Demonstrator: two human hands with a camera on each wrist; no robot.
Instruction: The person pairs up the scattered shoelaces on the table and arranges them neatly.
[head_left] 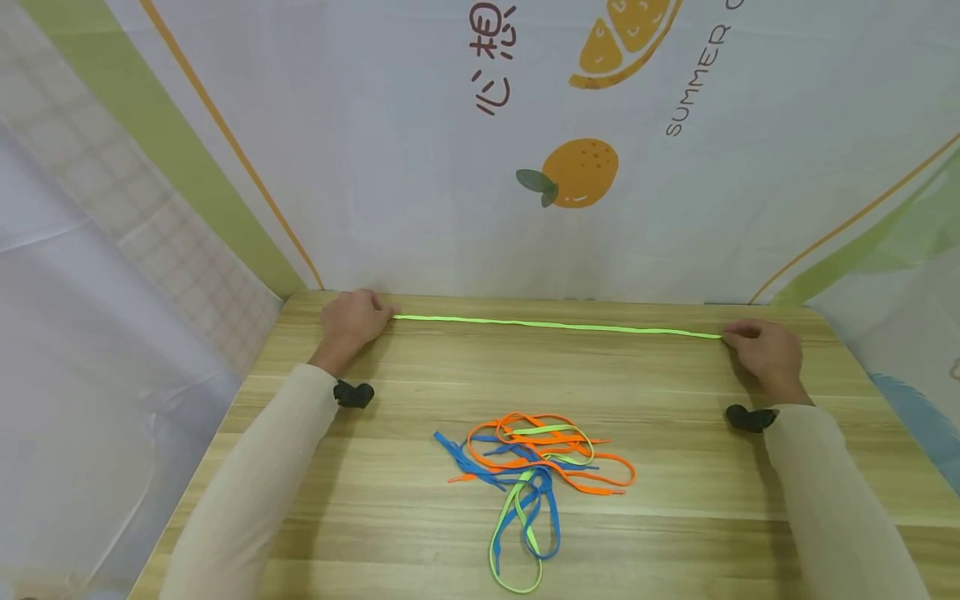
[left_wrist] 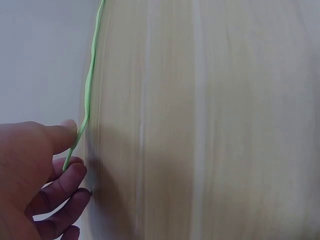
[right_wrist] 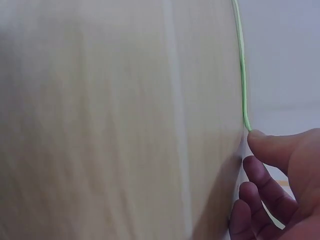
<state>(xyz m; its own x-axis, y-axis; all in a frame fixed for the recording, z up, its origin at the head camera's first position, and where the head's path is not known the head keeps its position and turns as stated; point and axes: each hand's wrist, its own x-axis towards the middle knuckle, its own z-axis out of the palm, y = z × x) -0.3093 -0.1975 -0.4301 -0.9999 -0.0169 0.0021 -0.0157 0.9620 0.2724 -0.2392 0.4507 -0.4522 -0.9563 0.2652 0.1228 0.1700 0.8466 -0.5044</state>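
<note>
A light green shoelace stretches nearly straight across the back of the wooden table. My left hand pinches its left end between thumb and fingers; in the left wrist view the lace's tip pokes out past the thumb. At the other end, my right hand pinches the lace, its tip hidden behind the thumb in the right wrist view. Nearer the front lies a loose tangle of orange shoelaces, blue shoelaces and another light green shoelace; neither hand touches it.
The wooden table ends at a white printed curtain close behind both hands. More cloth hangs along the left side and the right side. A small black camera sits on each wrist.
</note>
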